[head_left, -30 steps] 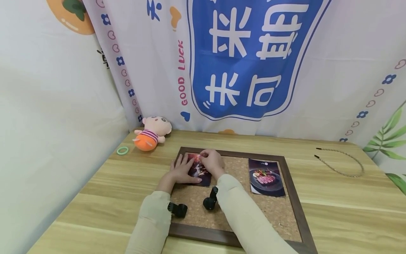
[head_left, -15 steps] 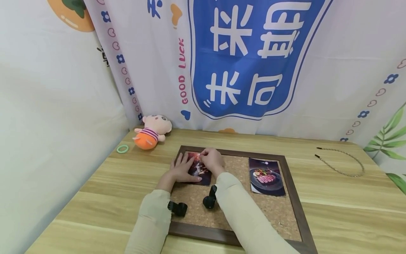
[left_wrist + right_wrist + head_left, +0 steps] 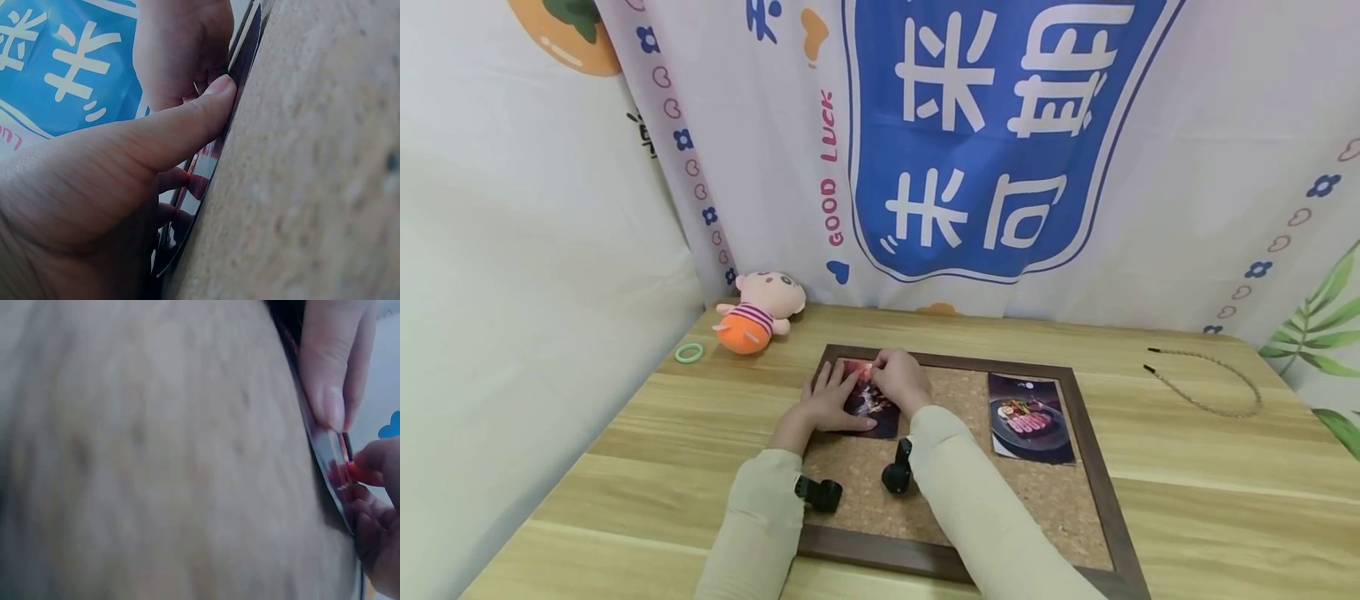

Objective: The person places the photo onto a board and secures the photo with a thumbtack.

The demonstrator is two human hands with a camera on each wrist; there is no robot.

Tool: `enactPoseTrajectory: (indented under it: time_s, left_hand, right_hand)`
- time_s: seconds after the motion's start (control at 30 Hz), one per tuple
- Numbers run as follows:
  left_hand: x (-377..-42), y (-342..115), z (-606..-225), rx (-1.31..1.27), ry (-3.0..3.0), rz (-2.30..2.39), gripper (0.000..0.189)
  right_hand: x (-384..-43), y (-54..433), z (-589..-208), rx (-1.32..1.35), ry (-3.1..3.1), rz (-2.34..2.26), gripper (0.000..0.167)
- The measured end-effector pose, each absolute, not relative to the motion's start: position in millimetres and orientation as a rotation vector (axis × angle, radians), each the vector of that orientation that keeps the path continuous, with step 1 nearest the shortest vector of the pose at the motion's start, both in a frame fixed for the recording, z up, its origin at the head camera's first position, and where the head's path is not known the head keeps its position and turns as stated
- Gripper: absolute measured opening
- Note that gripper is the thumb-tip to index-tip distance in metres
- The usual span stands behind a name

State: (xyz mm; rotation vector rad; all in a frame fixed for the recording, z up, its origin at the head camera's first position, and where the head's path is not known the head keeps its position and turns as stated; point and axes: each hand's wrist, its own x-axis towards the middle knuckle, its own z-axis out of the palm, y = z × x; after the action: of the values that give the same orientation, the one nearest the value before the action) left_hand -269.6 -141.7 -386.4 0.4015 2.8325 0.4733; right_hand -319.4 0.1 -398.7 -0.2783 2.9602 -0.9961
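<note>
A dark food photo (image 3: 880, 408) lies on a cork board (image 3: 955, 408) in a brown frame, in its far left corner. My left hand (image 3: 831, 406) rests on this photo with fingers and thumb spread, holding it against the cork. At the photo's upper edge, my right hand (image 3: 902, 382) pinches a small red push pin (image 3: 357, 473) between thumb and forefinger. In the right wrist view the pin is right at the photo's surface, and its point is hidden. The left wrist view shows the left thumb (image 3: 194, 125) pressing the photo's near edge.
A second food photo (image 3: 1030, 425) lies at the board's right side. A plush doll (image 3: 758, 312) and a green ring (image 3: 689, 353) are at the table's far left. A thin braided cord (image 3: 1221, 408) lies at the right. A printed curtain (image 3: 775, 167) hangs behind the table.
</note>
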Motion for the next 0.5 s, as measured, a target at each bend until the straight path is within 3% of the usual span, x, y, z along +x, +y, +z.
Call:
enactPoseTrajectory:
  time_s: [0.27, 0.5]
  left_hand:
    - [-275.1, -150.5, -387.0, 0.371, 2.849, 0.529, 0.091]
    - [-277.8, -159.2, -378.6, 0.339, 2.814, 0.614, 0.083]
  right_hand:
    - [-319.1, 0.9, -387.3, -0.53, 2.817, -1.086, 0.026]
    - [-321.7, 13.8, -359.1, -0.465, 2.339, -1.325, 0.049]
